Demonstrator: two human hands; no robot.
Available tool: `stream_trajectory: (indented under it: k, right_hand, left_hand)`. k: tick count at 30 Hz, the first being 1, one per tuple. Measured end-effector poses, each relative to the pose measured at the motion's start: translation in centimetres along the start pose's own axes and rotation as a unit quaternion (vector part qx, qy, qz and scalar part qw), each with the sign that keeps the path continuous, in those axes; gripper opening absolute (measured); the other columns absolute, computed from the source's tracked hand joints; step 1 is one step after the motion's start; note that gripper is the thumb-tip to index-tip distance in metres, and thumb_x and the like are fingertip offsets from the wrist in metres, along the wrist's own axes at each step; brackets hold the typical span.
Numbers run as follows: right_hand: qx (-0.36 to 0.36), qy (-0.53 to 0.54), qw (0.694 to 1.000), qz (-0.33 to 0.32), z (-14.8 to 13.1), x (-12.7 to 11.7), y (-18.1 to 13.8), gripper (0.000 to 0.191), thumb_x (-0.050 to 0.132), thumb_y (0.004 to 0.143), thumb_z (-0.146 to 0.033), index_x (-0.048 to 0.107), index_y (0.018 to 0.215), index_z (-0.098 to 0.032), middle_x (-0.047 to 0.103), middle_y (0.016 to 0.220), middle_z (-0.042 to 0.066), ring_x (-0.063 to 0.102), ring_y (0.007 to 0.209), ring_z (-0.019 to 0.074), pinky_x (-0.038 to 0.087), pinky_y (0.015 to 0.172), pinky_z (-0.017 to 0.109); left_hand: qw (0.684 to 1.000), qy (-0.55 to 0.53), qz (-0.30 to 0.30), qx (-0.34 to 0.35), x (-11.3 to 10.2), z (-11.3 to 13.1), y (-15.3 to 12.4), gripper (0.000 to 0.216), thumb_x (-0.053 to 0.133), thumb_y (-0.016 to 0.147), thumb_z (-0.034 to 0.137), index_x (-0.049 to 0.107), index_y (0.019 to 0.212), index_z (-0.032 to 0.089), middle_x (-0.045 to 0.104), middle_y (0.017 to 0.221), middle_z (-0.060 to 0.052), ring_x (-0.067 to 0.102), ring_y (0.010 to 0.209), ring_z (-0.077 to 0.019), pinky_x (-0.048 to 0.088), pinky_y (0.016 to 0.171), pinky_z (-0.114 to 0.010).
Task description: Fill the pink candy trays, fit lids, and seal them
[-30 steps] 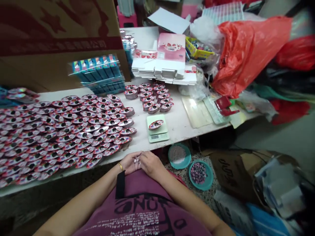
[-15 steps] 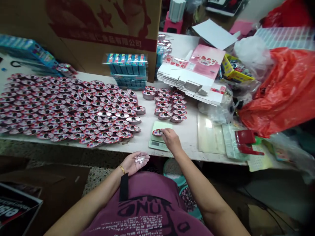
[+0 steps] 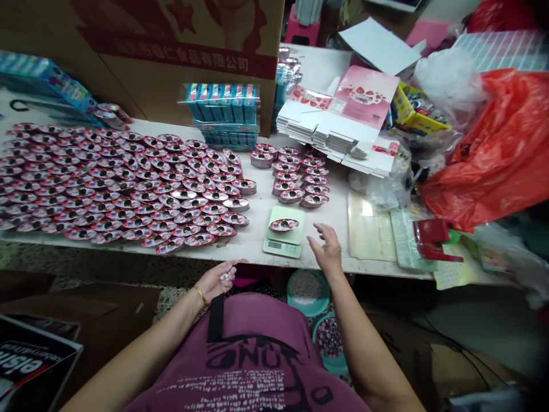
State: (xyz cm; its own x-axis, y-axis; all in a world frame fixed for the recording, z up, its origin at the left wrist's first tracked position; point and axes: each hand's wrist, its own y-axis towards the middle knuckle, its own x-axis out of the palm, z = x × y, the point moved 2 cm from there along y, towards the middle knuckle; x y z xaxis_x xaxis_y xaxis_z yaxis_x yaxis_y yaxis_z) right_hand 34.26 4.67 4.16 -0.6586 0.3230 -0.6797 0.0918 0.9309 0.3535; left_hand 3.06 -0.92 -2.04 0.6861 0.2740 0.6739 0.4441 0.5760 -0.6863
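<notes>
My left hand [image 3: 217, 279] is cupped palm up in front of the table edge, fingers partly curled around small white pieces [image 3: 226, 276]. My right hand [image 3: 328, 250] hovers just right of the kitchen scale [image 3: 295, 236], thumb and fingers apart, nothing in it. On the pale green scale lies one oval container [image 3: 283, 225] with a red-and-white patterned top; neither hand touches it. Many like containers [image 3: 141, 200], several with dark round openings on top, stand packed in rows to the left. A smaller group [image 3: 291, 183] stands behind the scale.
A big cardboard box [image 3: 171, 74] and blue packs [image 3: 225, 109] stand at the back. Flattened pink-and-white cartons [image 3: 338, 126] are stacked right of them. A red plastic bag [image 3: 493, 154] and a red stapler-like tool [image 3: 431, 239] lie right. Teal basins [image 3: 323, 309] sit below the table.
My right hand has left the container on the scale and moved right, its fingers opening. My left hand has drawn slightly left, and its fingers have curled more around the white pieces.
</notes>
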Motion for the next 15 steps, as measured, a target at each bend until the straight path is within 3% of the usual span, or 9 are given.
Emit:
stream_trajectory:
  k: [5,10,15]
  right_hand:
    - [-0.059,-0.074,0.992,-0.084,-1.8,2.3,2.0,0.054,0.057,0.068,-0.028,0.040,0.119,-0.020,0.043,0.119,0.009,0.039,0.108,0.0224,0.034,0.090,0.039]
    - [-0.062,-0.131,0.979,-0.142,-2.3,4.0,3.0,0.060,0.058,0.066,-0.026,0.037,0.121,-0.021,0.039,0.124,0.009,0.037,0.109,0.0253,0.035,0.086,0.041]
    - [-0.071,-0.143,0.975,-0.154,-2.8,4.4,3.3,0.060,0.059,0.065,-0.026,0.037,0.121,-0.022,0.039,0.124,0.009,0.037,0.109,0.0257,0.036,0.084,0.041]
  left_hand:
    - [0.999,0.013,0.029,0.011,-0.4,0.9,-0.7,0.024,0.049,0.070,0.001,0.054,0.092,0.009,0.061,0.081,-0.010,0.059,0.069,-0.0125,0.048,0.059,-0.020]
    - [0.999,0.014,0.012,0.029,-0.8,1.1,-1.7,0.034,0.048,0.064,-0.005,0.054,0.095,0.008,0.059,0.099,-0.014,0.057,0.092,-0.0187,0.045,0.080,-0.025]
    - [0.999,0.012,0.014,0.047,-1.2,1.1,-1.8,0.036,0.051,0.063,-0.005,0.054,0.096,0.008,0.059,0.101,-0.013,0.054,0.097,-0.0200,0.044,0.084,-0.025]
